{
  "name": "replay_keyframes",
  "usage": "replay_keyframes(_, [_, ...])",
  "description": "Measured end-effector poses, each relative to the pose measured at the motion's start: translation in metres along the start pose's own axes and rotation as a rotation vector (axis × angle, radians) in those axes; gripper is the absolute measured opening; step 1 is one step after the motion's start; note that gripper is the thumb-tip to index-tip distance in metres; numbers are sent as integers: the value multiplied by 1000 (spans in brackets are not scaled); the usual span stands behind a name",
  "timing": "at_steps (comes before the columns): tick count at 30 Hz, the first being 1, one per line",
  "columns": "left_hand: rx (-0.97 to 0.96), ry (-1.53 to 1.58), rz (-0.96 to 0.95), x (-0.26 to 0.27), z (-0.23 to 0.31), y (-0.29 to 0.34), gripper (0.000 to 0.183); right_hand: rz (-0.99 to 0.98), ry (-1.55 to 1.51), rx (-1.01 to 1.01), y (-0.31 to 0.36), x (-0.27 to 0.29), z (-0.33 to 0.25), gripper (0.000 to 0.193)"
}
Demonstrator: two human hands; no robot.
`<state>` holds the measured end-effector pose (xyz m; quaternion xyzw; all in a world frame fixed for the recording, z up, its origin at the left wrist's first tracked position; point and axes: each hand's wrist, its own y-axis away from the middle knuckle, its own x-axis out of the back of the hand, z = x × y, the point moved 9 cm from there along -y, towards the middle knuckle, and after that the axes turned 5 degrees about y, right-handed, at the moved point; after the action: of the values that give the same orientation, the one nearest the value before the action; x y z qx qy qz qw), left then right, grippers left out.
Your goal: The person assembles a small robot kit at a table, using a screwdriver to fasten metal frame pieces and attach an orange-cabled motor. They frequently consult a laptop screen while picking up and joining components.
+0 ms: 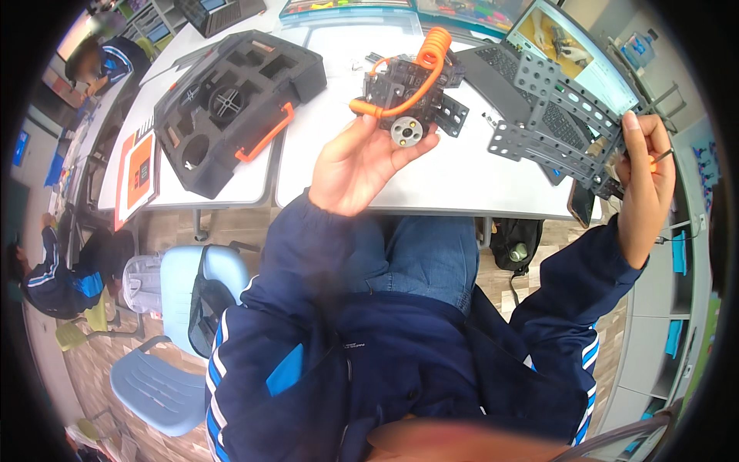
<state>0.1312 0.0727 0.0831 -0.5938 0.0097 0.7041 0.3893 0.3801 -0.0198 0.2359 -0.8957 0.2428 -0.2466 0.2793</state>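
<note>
My left hand (356,165) is closed around a black motor assembly (400,81), held up over the white table. An orange coiled cable (435,48) loops over the top of that assembly, and a round silver hub (406,132) with holes faces me near my fingertips. On the right, my right hand (647,165) pinches the right end of a dark grey perforated metal frame (531,127). The frame is raised in front of a laptop and hides part of its keyboard. A gap separates the two held parts.
An open black carrying case (304,77) with foam cutouts and an orange handle stands left, beside an orange-and-white booklet (140,181). The laptop (493,65) is at the far right, a phone (581,204) at the table's edge. Blue chairs (162,385) and two people are leftward.
</note>
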Motion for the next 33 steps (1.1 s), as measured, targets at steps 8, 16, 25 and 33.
replay_keyframes(8, [52,200,-160,17,26,-47,38,-63,-289,69,-19,-67,-9,19])
replay_keyframes(16, [-171,307,134,31,83,-106,32,146,-80,330,-78,-88,-32,34])
replay_keyframes(25, [-141,206,196,49,81,-119,33,319,368,460,-91,-97,-45,30])
replay_keyframes(33, [-94,34,279,74,74,-113,40,386,463,731,-81,-122,-57,22])
